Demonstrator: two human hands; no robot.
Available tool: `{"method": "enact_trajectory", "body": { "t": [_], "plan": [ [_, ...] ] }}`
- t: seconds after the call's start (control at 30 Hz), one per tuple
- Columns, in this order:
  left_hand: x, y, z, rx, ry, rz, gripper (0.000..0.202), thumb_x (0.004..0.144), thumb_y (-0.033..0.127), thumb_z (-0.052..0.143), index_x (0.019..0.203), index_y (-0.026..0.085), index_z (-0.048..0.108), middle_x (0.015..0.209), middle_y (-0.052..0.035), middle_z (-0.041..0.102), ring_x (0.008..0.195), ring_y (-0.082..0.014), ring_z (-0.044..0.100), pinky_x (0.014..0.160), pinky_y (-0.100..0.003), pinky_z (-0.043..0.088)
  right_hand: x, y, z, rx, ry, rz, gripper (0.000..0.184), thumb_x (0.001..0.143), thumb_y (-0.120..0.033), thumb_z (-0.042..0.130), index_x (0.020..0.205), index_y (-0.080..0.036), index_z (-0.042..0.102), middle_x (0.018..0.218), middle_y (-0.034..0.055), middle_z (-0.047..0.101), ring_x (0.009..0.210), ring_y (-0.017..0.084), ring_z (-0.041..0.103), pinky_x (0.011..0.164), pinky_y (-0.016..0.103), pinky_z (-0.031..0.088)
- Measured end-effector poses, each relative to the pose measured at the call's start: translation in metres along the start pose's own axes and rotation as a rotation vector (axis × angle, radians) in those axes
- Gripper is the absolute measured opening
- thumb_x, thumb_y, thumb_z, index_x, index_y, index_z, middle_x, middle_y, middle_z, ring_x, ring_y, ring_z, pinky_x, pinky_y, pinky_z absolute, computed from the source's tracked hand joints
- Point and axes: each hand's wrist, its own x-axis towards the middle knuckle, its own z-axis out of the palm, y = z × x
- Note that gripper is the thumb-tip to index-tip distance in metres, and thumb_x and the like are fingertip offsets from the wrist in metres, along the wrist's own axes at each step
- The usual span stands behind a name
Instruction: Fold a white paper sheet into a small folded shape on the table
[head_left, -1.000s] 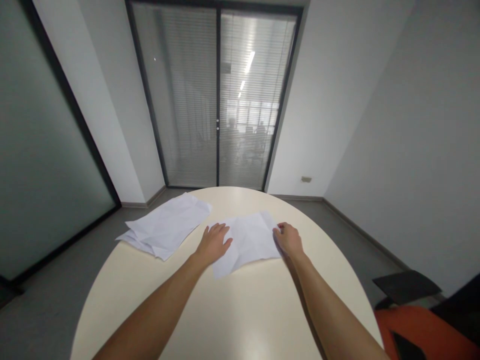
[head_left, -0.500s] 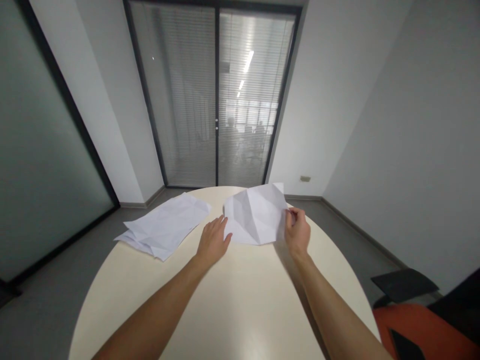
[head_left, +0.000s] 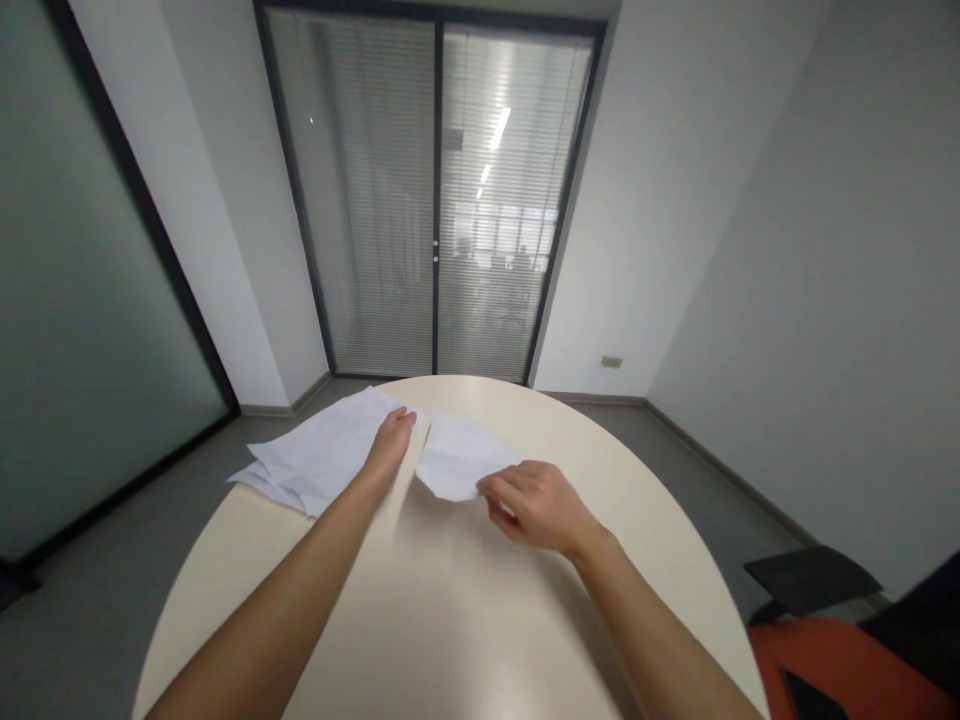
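Observation:
My right hand pinches the near right corner of a creased white sheet of paper, thumb against fingers. The sheet is tilted, its near edge lifted above the table and casting a shadow. My left hand lies at the right edge of a loose stack of white paper sheets, just left of the held sheet and apart from it. Its fingers reach forward, partly bent and not gripping anything I can see. The stacked sheets are wrinkled, overlap unevenly and extend to the table's left edge.
Both arms reach over a round cream table. To the right stands a chair with an orange seat and a black armrest. Beyond the table are a glass door with blinds and grey walls.
The sheet has moved left and tilted down toward the table, carried by my right hand. My left hand has shifted left from the sheet's side to the stack's edge.

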Motion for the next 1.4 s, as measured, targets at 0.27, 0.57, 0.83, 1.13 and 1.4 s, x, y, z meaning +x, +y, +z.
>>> {"method": "enact_trajectory", "body": {
  "t": [0.27, 0.57, 0.83, 1.13, 1.4],
  "plan": [
    [-0.022, -0.012, 0.007, 0.835, -0.136, 0.242, 0.075, 0.087, 0.037, 0.056, 0.15, 0.007, 0.032, 0.162, -0.0225, 0.018, 0.15, -0.0362, 0.017, 0.118, -0.049, 0.025, 0.015, -0.045, 0.021, 0.431, -0.452, 0.104, 0.025, 0.08, -0.032, 0.066, 0.103, -0.026, 0.072, 0.083, 0.0003, 0.077, 0.074, 0.018, 0.069, 0.066, 0.025, 0.043],
    [-0.073, -0.036, 0.037, 1.114, -0.384, 0.388, 0.075, 0.097, 0.051, 0.034, 0.156, 0.005, 0.019, 0.163, -0.02, 0.008, 0.151, -0.0358, 0.004, 0.119, -0.056, 0.017, 0.003, -0.008, 0.034, 0.348, -0.253, 0.73, 0.028, 0.094, -0.037, 0.051, 0.108, -0.024, 0.071, 0.094, 0.0046, 0.075, 0.082, 0.019, 0.069, 0.075, 0.028, 0.046],
    [-0.089, -0.042, 0.055, 0.981, -0.248, 0.721, 0.073, 0.1, 0.05, 0.032, 0.158, 0.011, 0.01, 0.164, -0.0168, 0.013, 0.152, -0.0322, 0.008, 0.12, -0.055, 0.021, -0.032, 0.047, 0.072, 0.637, -0.08, 0.969, 0.033, 0.086, -0.048, 0.057, 0.097, -0.018, 0.067, 0.097, 0.0095, 0.069, 0.091, 0.024, 0.063, 0.085, 0.036, 0.045],
    [-0.093, -0.033, 0.051, 0.948, -0.228, 0.787, 0.076, 0.1, 0.05, 0.034, 0.158, 0.012, 0.004, 0.165, -0.0158, 0.003, 0.152, -0.0319, 0.001, 0.12, -0.054, 0.02, -0.022, 0.031, 0.045, 1.574, -0.086, 1.004, 0.033, 0.075, -0.043, 0.073, 0.085, -0.022, 0.049, 0.079, -0.0039, 0.055, 0.07, 0.013, 0.053, 0.065, 0.024, 0.043],
    [-0.096, -0.026, 0.049, 0.962, -0.288, 0.77, 0.078, 0.099, 0.052, 0.033, 0.159, 0.013, 0.002, 0.166, -0.0135, -0.001, 0.152, -0.0306, -0.004, 0.121, -0.053, 0.016, -0.021, 0.032, 0.046, 1.374, 0.057, 0.953, 0.028, 0.08, -0.048, 0.062, 0.084, -0.022, 0.049, 0.11, 0.007, 0.068, 0.097, 0.024, 0.065, 0.081, 0.035, 0.053]
  ]
}}
